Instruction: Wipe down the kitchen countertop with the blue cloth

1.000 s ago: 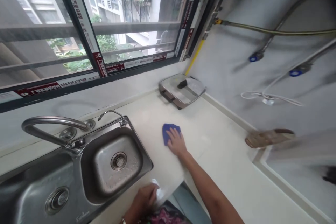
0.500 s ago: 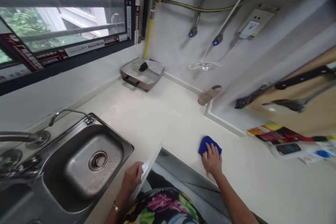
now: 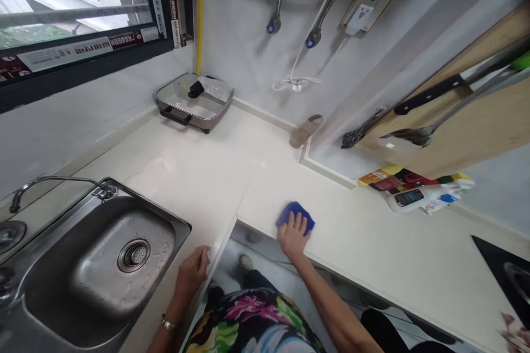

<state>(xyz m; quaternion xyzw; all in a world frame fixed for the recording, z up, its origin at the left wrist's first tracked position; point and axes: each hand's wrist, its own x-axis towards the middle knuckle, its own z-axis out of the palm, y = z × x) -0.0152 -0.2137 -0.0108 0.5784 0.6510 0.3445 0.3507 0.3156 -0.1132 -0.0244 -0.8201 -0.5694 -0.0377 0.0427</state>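
Note:
On the white countertop [image 3: 265,176], my right hand [image 3: 295,234] presses a blue cloth [image 3: 304,219] flat, fingers spread over it. The cloth lies close to the counter's front edge, right of the inner corner. My left hand [image 3: 194,271] rests curled at the counter edge beside the sink [image 3: 182,215]. Its fingers are bent together, with a small whitish patch near the fingertips; whether it holds anything is unclear.
A lidded electric pan [image 3: 194,107] stands in the back corner. A brownish object [image 3: 305,132] leans by the wall. Bottles and packets [image 3: 409,193] line the right wall, below hanging utensils [image 3: 414,135]. A black hob [image 3: 507,276] lies far right. Something blurred, perhaps another person's hand, shows bottom right.
The view has swung right, bringing the hob into sight. My right hand and the blue cloth have slid left across the counter towards the inner corner. My left hand stays near the sink.

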